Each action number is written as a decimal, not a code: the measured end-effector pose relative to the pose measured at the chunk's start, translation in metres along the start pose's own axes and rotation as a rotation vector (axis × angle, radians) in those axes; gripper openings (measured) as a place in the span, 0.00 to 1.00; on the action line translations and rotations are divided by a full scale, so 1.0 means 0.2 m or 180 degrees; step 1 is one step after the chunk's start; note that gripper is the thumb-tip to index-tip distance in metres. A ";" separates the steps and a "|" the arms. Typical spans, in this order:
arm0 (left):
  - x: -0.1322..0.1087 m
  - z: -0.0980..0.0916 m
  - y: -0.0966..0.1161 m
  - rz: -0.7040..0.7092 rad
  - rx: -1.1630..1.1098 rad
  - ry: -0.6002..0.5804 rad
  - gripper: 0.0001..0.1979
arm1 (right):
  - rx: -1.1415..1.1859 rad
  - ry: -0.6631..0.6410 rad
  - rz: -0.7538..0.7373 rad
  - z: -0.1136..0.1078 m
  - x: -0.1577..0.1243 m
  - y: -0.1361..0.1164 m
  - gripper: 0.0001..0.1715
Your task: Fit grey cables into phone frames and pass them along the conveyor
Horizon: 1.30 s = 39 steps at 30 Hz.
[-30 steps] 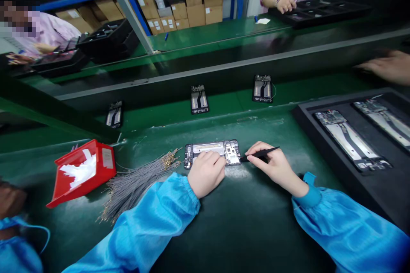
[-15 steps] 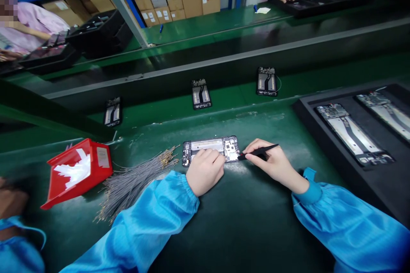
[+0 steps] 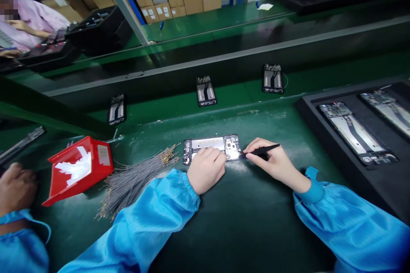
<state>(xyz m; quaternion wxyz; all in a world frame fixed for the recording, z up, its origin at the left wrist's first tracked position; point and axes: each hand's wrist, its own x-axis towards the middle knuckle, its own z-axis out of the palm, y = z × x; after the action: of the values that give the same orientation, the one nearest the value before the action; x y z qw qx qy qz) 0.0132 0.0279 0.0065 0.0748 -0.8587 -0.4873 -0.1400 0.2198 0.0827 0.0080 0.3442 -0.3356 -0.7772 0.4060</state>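
An opened phone frame [image 3: 209,145] lies flat on the green bench in front of me. My left hand [image 3: 205,168] is curled with its fingertips pressed on the frame's near edge, holding it down. My right hand [image 3: 272,163] pinches black tweezers [image 3: 260,151], whose tip touches the frame's right end. A bundle of thin grey wires with gold tips [image 3: 137,177] lies just left of the frame.
A red bin [image 3: 78,168] sits at the left beside a co-worker's hand [image 3: 16,187]. A black tray [image 3: 355,132] with phone frames stands at the right. Three phone frames [image 3: 206,91] ride the conveyor behind. Other people work at black trays across the line.
Both hands have stayed on the frame. The conveyor's phone frames have shifted right. The co-worker's hand at the left has come further into view.
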 end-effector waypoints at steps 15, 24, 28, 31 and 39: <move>0.01 0.00 -0.02 -0.0123 -0.0392 -0.0246 0.07 | -0.0620 -0.0629 -0.0640 0.00 0.03 -0.07 0.03; 0.01 -0.01 -0.02 -0.0340 -0.0691 -0.0328 0.06 | -0.0308 -0.0321 -0.0171 -0.08 0.12 -0.01 0.08; 0.02 -0.02 -0.01 -0.0571 -0.0813 -0.0357 0.04 | -0.0646 -0.0579 -0.0586 -0.07 0.15 0.02 0.11; 0.04 -0.01 -0.01 -0.0691 -0.0880 -0.0324 0.03 | -0.1023 -0.0897 -0.0932 -0.03 0.16 0.03 0.16; 0.05 0.00 -0.02 -0.0787 -0.1037 -0.0258 0.05 | -0.1283 -0.1000 -0.0913 -0.01 0.16 0.04 0.20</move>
<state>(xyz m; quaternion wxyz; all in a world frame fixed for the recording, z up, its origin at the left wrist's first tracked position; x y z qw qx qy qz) 0.0150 0.0371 0.0101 -0.1024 -0.7980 -0.5626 -0.1903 0.2060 0.1115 0.0104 0.1999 -0.2169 -0.9255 0.2376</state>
